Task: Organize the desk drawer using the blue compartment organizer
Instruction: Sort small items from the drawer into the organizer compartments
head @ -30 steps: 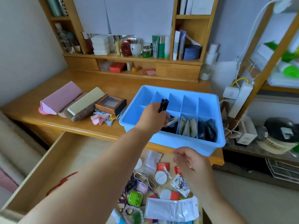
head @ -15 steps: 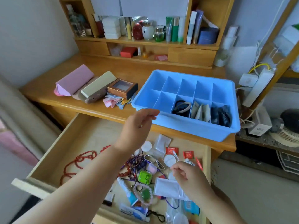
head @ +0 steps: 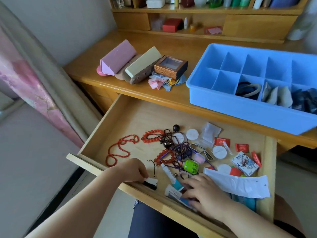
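The blue compartment organizer [head: 193, 83] stands on the desk at the right; its near compartments hold hair bands [head: 247, 90], beige pouches [head: 277, 97] and dark items [head: 307, 100]. Below it the wooden drawer [head: 137, 121] is pulled out. It holds red bead strings [head: 120, 148], bracelets [head: 152, 134], a green case [head: 191, 166], red packets [head: 221, 141] and a white bag [head: 240, 184]. My left hand [head: 132, 170] is at the drawer's front edge, fingers curled on a small black-and-white item [head: 151, 182]. My right hand [head: 204, 191] lies spread over tubes and packets [head: 173, 191].
On the desk's left part lie a pink case [head: 116, 59], a beige case [head: 142, 62], a brown window box [head: 169, 66] and crumpled cloths [head: 159, 81]. Shelves with bottles and a red box [head: 171, 24] rise behind. A pink-patterned bed edge [head: 34, 86] is at the left.
My left hand let go of a black clip at the organizer and came down to the drawer's front edge. My right hand moved toward the drawer's front. The view tilted down.
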Tool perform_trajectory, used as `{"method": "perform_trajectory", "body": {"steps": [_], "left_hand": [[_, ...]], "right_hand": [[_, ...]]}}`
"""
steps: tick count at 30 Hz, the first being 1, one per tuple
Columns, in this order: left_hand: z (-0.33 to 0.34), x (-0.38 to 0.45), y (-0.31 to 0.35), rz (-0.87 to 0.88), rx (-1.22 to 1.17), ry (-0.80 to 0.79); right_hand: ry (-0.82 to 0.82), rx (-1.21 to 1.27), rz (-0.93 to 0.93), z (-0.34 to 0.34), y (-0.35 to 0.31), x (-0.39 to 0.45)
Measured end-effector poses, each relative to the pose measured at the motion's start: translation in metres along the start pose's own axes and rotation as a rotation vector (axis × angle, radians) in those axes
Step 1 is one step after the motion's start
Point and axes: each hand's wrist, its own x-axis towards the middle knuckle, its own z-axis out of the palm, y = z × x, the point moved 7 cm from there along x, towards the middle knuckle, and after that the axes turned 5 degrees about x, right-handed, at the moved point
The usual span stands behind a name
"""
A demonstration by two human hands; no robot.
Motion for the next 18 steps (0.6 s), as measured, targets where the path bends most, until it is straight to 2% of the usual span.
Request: {"method": "perform_trajectory", "body": {"steps": [3,6,11,13,15,18], "left_hand": [[0.007,0.012,0.007,0.015,0.130,-0.029],[0.008,0.020,0.011,0.010,0.267,-0.007],[0.003,0.025,0.020,0.042,0.369,0.063],[0.002,0.028,0.019,0.022,0.296,0.105],[-0.001,0.028,0.017,0.002,0.116,0.174],[-0.017,0.025,0.020,0.002,-0.150,0.374]], "right_hand": [[0.054,-0.085,0.041,-0.015,0.007,-0.003],[0.070,0.062,0.127,-0.019,0.022,-0.004],[0.258,0.283,0.336,-0.048,0.045,-0.016],[0.335,0.309,0.391,-0.058,0.053,-0.025],[0.407,0.284,0.407,-0.066,0.058,-0.035],[0.388,0.175,0.317,-0.063,0.048,-0.040]]}}
